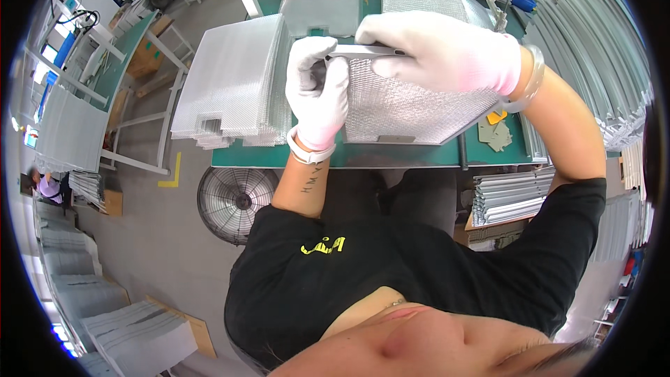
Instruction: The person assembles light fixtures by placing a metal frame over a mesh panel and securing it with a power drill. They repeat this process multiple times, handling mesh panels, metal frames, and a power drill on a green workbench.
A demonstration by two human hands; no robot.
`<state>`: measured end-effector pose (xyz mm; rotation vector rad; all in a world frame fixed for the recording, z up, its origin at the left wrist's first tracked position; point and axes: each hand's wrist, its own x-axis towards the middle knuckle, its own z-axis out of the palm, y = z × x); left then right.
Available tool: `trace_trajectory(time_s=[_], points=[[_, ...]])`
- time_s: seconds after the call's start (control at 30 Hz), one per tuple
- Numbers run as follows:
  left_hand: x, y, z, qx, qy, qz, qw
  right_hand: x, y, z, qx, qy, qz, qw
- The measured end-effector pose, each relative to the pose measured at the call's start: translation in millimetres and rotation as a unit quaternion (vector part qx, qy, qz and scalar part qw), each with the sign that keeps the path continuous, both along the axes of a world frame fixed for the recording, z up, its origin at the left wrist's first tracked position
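Head: curled hands [317, 94] [440, 52] on frame [364, 50]

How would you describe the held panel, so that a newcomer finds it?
Find the green table. The gloved left hand and right hand hold the mesh panel, right of the large sheet stack. Unlike those sheets, it shows a metal strip along one edge.
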<state>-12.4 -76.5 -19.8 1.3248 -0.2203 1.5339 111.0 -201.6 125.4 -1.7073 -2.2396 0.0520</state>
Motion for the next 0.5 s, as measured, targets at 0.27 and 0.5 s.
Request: trace_trajectory(time_s=[0.27,0.5], points=[[8,0,-8,0.018,0.04,0.09,0.995,-6,-2,-6,0.028,-0.119,-0.072,0.99],[9,2,-4,0.023,0.047,0.065,0.997,-3,-2,-15,0.117,-0.183,-0.067,0.974]])
